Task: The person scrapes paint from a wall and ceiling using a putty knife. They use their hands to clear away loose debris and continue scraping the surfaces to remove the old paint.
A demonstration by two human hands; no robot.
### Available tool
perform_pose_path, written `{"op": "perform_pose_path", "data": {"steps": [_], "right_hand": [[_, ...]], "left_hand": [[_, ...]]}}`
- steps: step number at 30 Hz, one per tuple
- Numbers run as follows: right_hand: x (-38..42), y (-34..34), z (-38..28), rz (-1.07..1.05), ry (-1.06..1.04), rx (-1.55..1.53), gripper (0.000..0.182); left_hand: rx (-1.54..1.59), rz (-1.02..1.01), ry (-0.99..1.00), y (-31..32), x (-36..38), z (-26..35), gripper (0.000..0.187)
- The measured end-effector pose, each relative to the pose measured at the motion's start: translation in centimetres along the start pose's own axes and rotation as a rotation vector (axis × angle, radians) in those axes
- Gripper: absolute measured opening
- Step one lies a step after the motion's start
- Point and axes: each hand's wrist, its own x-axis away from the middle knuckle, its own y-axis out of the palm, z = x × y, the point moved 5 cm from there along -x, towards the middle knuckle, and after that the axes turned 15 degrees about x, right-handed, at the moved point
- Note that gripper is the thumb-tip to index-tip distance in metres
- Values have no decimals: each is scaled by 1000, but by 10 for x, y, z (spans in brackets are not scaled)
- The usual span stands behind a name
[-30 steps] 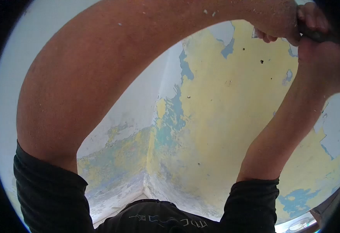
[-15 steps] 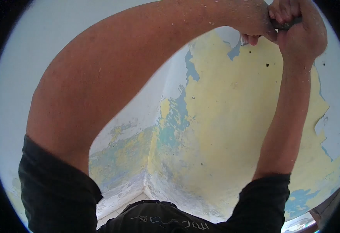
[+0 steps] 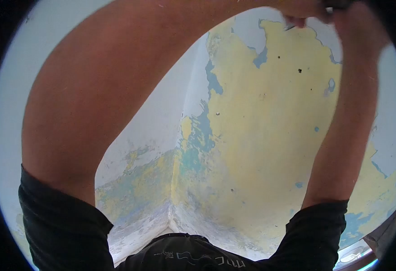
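Observation:
Both my arms are raised toward the upper right, against a wall with peeling paint. My left hand (image 3: 302,10) is cut off by the top edge, its fingertips curled beside a thin, blade-like edge (image 3: 290,28). My right hand (image 3: 359,29) is blurred beside it, closed around the dark handle (image 3: 340,3) of what looks like a scraper. Most of that tool lies behind the hands or beyond the frame.
Yellow paint (image 3: 270,126) covers much of the wall, with ragged grey-blue bare patches (image 3: 201,131) and small dark holes. A wall corner (image 3: 174,180) runs down to the left. A brown item (image 3: 383,239) appears at lower right.
Both hands have moved up and are now partly outside the frame. The right forearm has shifted right, uncovering more of the chipped wall between the arms.

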Motion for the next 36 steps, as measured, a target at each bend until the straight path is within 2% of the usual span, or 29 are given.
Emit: {"op": "perform_pose_path", "data": {"steps": [1,2,4,5,7,9,10,11,12,13,14,15,16,17,19,20,21,23,24,25,26,27,28,29,31,33,35,36], "right_hand": [[-9,0,-22,57,-57,22,48],[-21,-11,-13,-66,44,-26,48],[13,-3,36,-23,43,34,48],[25,-1,49,12,37,84,47],[16,6,43,-43,60,16,47],[9,-2,24,-106,115,-3,47],[-2,-2,-4,-36,28,42,47],[-7,-2,-19,38,-57,80,47],[-8,-3,-12,40,-59,80,47],[-8,-8,-2,54,-190,55,47],[-5,-13,13,66,-314,35,47],[23,-7,75,121,-204,52,47],[35,0,56,-97,282,-145,48],[27,4,52,-96,271,-156,48],[20,0,37,-113,41,46,48],[10,-1,14,-17,-151,108,48],[1,0,-7,-16,-154,104,48],[-6,-4,-31,-23,78,-118,50],[-5,-6,-25,-52,-30,-104,50],[2,-9,17,-63,-139,-73,50],[25,5,61,66,-343,-73,51],[51,14,79,-27,371,36,52],[65,24,83,-69,525,-244,52],[58,24,86,-65,511,-250,52],[33,19,74,-67,121,-72,51],[12,18,18,70,-303,107,48],[3,13,7,-11,-5,-318,46],[5,10,29,-59,-249,-46,46]], "left_hand": [[74,-123,77,-6,-4,2,28],[70,-125,79,1,-12,-8,28],[-246,181,237,32,-19,-39,30],[-80,134,321,57,-20,-79,29],[134,229,-22,37,23,-46,27],[-223,12,100,34,-14,-44,25],[45,3,108,8,10,-14,25],[42,6,106,9,2,-16,25],[-395,115,345,11,-7,-4,28],[-832,221,584,20,-9,6,31],[-176,117,170,20,-13,-20,33],[-154,240,359,47,-4,-56,34],[102,209,137,48,6,-60,34],[347,182,-87,48,17,-65,35],[217,137,-40,34,14,-45,36],[89,108,2,25,11,-33,37],[86,111,1,15,12,-13,37],[40,234,-162,3,24,23,34],[73,125,99,3,19,1,31],[76,121,100,25,7,-40,31],[76,119,67,56,3,-82,32],[70,120,31,71,2,-104,34],[63,124,28,67,8,-101,34],[57,88,-53,63,12,-103,34],[52,54,-132,51,18,-88,34],[134,155,-122,13,27,-37,33],[123,155,-181,13,25,-19,34],[114,161,-244,15,26,-18,35]]}}
